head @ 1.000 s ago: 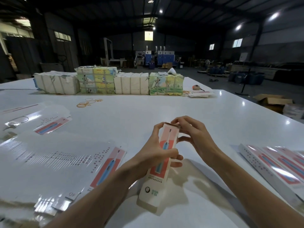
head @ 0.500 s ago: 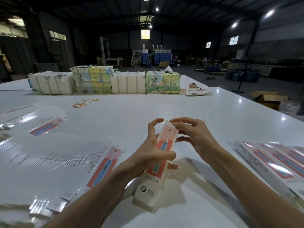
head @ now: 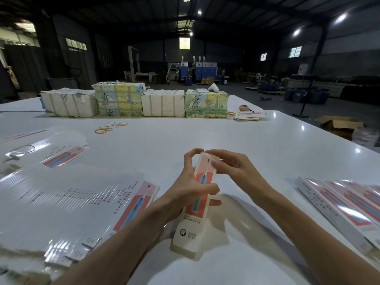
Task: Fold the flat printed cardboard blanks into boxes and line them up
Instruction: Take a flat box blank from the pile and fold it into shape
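Head: both hands (head: 189,192) (head: 232,167) grip folded box (head: 186,233).

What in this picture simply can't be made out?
Head view only:
- Top flap of the tall pink-and-white cardboard box: hidden by the right hand.
- Row of finished pink-and-white boxes, right: cut off by the frame edge.
- Print on the glossy flat cardboard blanks, left: glare and blur.

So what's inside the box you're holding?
Can't tell. The box hides it with printed sides; the right hand pinches the top end, the left hand grips the middle.
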Demonstrator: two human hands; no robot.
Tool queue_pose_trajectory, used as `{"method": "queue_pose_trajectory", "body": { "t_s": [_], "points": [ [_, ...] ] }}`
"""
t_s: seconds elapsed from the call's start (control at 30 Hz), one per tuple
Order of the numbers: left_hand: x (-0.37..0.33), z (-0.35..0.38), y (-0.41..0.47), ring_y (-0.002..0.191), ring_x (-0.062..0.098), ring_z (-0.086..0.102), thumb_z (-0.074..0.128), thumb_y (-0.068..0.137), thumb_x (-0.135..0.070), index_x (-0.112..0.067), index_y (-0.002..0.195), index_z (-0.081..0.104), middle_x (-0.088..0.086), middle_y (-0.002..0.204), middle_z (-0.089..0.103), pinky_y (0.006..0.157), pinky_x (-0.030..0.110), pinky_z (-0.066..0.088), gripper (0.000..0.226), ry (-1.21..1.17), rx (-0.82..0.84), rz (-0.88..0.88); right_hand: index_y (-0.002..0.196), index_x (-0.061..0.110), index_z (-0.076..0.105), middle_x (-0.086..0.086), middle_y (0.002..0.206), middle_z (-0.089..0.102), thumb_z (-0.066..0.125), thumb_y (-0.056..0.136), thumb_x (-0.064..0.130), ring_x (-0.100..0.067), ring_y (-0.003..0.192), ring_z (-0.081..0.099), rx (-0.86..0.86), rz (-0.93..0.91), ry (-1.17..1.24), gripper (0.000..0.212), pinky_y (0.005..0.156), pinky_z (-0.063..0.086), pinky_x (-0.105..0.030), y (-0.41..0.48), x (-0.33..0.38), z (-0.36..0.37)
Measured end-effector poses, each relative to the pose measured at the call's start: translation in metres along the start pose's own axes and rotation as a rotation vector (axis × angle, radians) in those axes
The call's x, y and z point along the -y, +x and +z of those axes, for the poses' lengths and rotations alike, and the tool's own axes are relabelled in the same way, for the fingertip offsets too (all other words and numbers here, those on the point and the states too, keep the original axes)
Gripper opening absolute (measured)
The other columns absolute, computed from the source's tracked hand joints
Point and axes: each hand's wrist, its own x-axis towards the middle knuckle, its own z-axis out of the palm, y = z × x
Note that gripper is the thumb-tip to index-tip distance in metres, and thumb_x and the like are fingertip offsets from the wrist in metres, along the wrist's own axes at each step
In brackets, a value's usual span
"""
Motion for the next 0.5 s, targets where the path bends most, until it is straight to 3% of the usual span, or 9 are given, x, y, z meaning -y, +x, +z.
{"method": "queue_pose_trajectory", "body": {
  "t_s": [0.13, 0.23, 0.33, 0.5],
  "points": [
    [-0.001, 0.001, 0.000, 0.100, 0.009, 0.072, 0.086, 0.078, -0.011, -0.072, 0.133, 0.029, -0.013, 0.118, 0.053, 0.071, 0.038, 0.066, 0.100, 0.018, 0.026, 0.005, 0.128, 0.023, 0.071, 0.009, 0.113, 0.077, 0.061, 0.106, 0.024, -0.017, 0.107, 0.075, 0.017, 0.008, 0.003, 0.024, 0.083, 0.062, -0.026, -0.002, -0.001, 0.001],
    [-0.006, 0.002, 0.000, 0.096, 0.011, 0.073, 0.085, 0.079, -0.011, -0.068, 0.133, 0.030, -0.007, 0.119, 0.054, 0.067, 0.031, 0.064, 0.097, 0.019, -0.021, 0.001, 0.126, 0.019, 0.068, 0.004, 0.114, 0.077, 0.068, 0.102, 0.025, -0.017, 0.106, 0.076, -0.080, 0.039, 0.094, 0.025, 0.087, 0.063, -0.030, -0.003, 0.000, 0.005],
    [-0.010, 0.004, -0.003, 0.095, 0.024, 0.072, 0.085, 0.081, -0.010, -0.065, 0.134, 0.028, -0.007, 0.119, 0.054, 0.065, 0.027, 0.063, 0.096, 0.036, -0.071, -0.009, 0.117, 0.016, 0.069, 0.002, 0.112, 0.077, 0.074, 0.097, 0.026, -0.017, 0.104, 0.076, -0.185, 0.008, 0.061, 0.023, 0.083, 0.064, -0.030, -0.004, 0.001, 0.009],
    [-0.014, 0.006, -0.007, 0.095, 0.029, 0.072, 0.084, 0.078, -0.009, -0.061, 0.130, 0.029, 0.002, 0.117, 0.055, 0.066, 0.032, 0.064, 0.091, 0.008, -0.060, -0.018, 0.103, 0.014, 0.073, 0.004, 0.101, 0.078, 0.073, 0.098, 0.024, -0.019, 0.099, 0.077, -0.167, -0.077, 0.017, 0.011, 0.078, 0.064, -0.029, -0.004, 0.000, 0.009]
  ]
}}
